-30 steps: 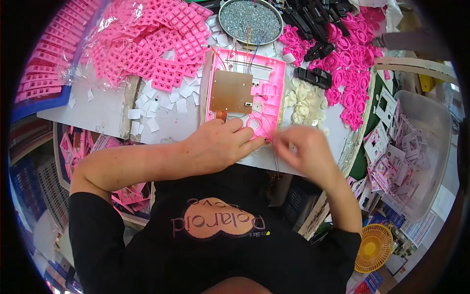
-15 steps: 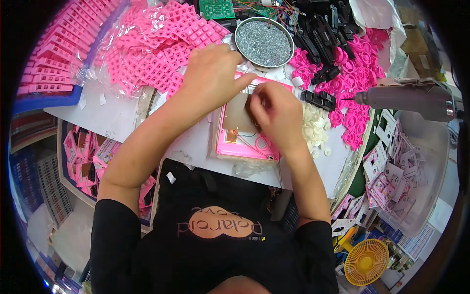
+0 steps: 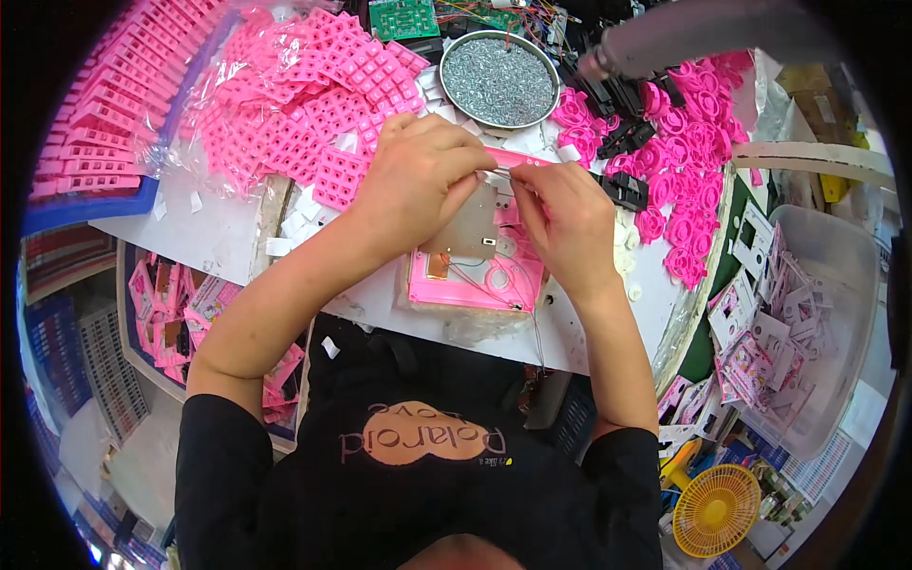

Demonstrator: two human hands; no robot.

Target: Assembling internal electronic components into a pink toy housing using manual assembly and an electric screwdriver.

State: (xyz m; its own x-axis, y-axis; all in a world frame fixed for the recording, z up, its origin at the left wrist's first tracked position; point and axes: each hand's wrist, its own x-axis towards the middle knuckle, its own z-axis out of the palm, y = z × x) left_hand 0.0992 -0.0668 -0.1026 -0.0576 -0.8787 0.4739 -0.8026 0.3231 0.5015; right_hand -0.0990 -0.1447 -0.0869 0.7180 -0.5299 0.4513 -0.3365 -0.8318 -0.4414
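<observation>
A pink plastic casing (image 3: 467,294) lies open in front of me on a bubble-wrap-like pad, with thin wires inside it. Over its left part rests a flat grey-brown sheet (image 3: 463,231) with a small cut-out. My left hand (image 3: 425,176) is closed at the casing's far edge, thumb and fingers pinched together. Opposite it, my right hand (image 3: 573,220) pinches too, fingertips close to the left ones. Between the fingertips runs a thin strip (image 3: 500,173), partly hidden by the fingers; its kind cannot be made out.
Beyond the casing stands a round tray (image 3: 555,103) of small screws. Pink keypads (image 3: 339,178) heap at left, pink rings (image 3: 686,180) and black parts (image 3: 627,190) at right. A blurred grey power screwdriver (image 3: 703,40) hangs at upper right. A clear bin (image 3: 845,380) holds printed cards.
My right hand has moved from over the sheet to the casing's far edge, uncovering the sheet and cut-out. My left fingers have come down beside it. The screwdriver has swung up and away.
</observation>
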